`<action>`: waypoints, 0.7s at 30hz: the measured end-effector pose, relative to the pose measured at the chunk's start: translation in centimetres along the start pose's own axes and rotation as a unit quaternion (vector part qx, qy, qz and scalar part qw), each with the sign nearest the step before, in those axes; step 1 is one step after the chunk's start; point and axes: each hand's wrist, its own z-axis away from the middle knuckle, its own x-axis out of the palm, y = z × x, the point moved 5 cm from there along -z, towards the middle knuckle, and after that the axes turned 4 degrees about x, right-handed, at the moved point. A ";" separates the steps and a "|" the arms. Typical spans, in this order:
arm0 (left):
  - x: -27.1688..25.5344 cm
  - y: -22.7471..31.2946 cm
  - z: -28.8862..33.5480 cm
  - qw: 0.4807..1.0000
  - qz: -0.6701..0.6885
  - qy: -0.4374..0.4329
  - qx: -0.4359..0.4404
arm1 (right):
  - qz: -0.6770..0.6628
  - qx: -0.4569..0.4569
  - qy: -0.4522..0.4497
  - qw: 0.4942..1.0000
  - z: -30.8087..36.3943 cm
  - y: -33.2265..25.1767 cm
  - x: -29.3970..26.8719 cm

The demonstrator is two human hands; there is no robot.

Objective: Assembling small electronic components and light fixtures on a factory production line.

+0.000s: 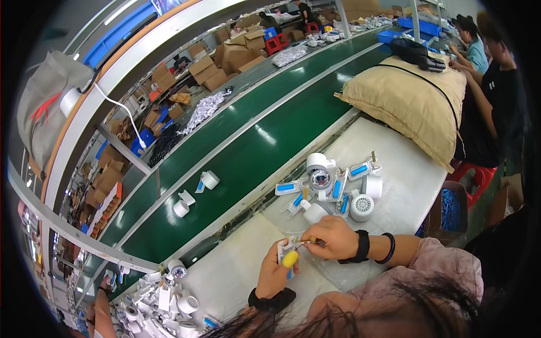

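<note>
My left hand (273, 275) is closed around a white plastic housing (285, 246), with a bit of blue showing at its lower end. A rounded yellow piece (290, 259) sits at that hand's thumb; whether it is a thumb cover or a separate part I cannot tell. My right hand (332, 238) pinches something small and thin at the housing's upper end, mostly hidden by the fingers. Beyond the hands lies a group of white mini fan parts: a round grilled fan head (362, 207), an open fan head (320, 179) and handle halves with blue batteries (358, 170).
A tan sack (403, 104) with a black pouch (417, 53) stands at the table's far right. A green conveyor belt (248, 152) runs past the table, carrying two fan parts (183, 204). More fan parts (163, 301) are piled lower left, near another person's arm (102, 310). Co-workers sit right.
</note>
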 end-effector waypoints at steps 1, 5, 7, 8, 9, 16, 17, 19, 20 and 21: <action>-0.2 -0.2 0.0 0.999 0.034 0.025 0.015 | -0.013 -0.014 0.021 1.000 0.0 -0.3 -0.2; 0.1 0.0 -0.1 0.991 0.091 0.099 0.026 | 0.013 -0.106 0.086 0.991 -0.3 -0.9 -0.6; 0.0 -0.9 -0.2 0.988 0.112 0.106 -0.002 | 0.017 -0.120 0.086 0.989 -0.3 -1.2 -0.7; -0.2 -1.5 -0.2 0.984 0.134 0.114 -0.029 | 0.022 -0.134 0.086 0.987 -0.3 -1.5 -0.7; -0.3 -1.7 -0.2 0.984 0.133 0.114 -0.028 | 0.022 -0.135 0.087 0.987 -0.3 -1.5 -0.7; 0.4 -1.7 -0.3 0.976 0.183 0.112 -0.030 | 0.005 -0.114 0.072 0.991 0.1 -0.9 0.7; 0.4 -1.7 -0.2 0.973 0.198 0.116 -0.030 | -0.004 -0.102 0.068 0.992 0.1 -0.7 0.9; 0.4 -1.7 -0.3 0.974 0.193 0.114 -0.033 | -0.001 -0.114 0.070 0.991 0.2 -0.7 0.8; 0.5 -1.7 -0.3 0.975 0.188 0.111 -0.036 | 0.004 -0.127 0.073 0.989 0.2 -0.8 0.7; 0.6 -1.6 -0.3 0.975 0.189 0.112 -0.039 | 0.003 -0.125 0.071 0.990 0.2 -0.8 0.3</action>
